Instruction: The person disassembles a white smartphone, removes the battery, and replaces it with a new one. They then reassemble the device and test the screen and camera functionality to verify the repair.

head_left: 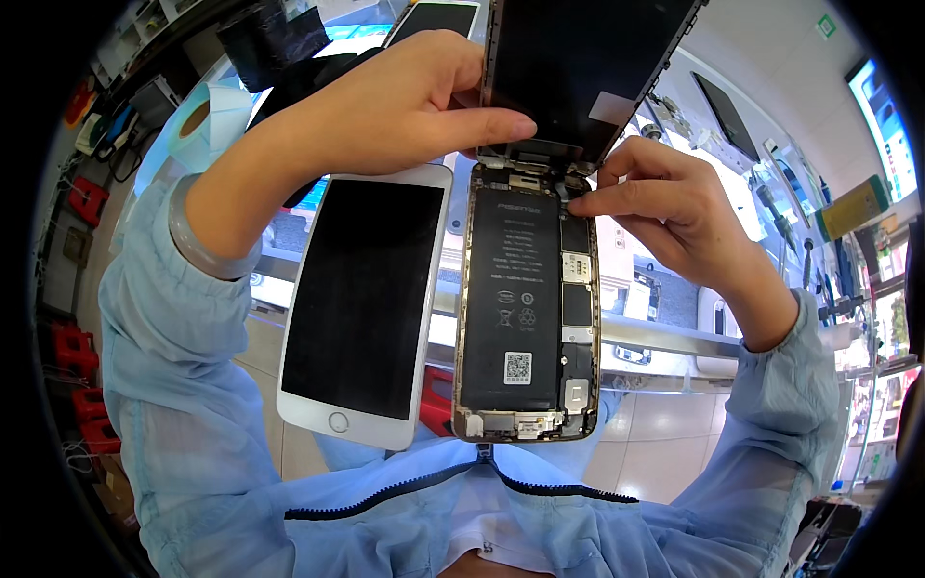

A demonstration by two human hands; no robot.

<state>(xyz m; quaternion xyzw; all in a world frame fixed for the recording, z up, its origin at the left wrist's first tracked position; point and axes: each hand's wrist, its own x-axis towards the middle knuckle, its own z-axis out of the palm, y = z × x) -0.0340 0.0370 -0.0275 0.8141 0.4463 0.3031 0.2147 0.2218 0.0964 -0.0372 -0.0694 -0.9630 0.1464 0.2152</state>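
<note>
An opened smartphone body [578, 318] lies in front of me, its black battery [511, 289] and circuit boards bare. Its detached-side screen panel [568, 72] stands raised at the far end, inner side toward me. My left hand [419, 106] grips that panel by its left edge, thumb across the inner face. At the upper right corner of the body, beside a small grey ribbon cable [563, 191], my right hand [679, 207] has its fingers closed; what is between them is hidden. A white phone [361, 299] with a dark screen lies left of the opened one.
The glass counter [665, 337] holds phones inside. A roll of pale labels [198, 125] and a black object [275, 48] stand at the far left. Screwdrivers [771, 207] and a dark phone [725, 116] are to the right. Red stools [75, 352] stand on the left floor.
</note>
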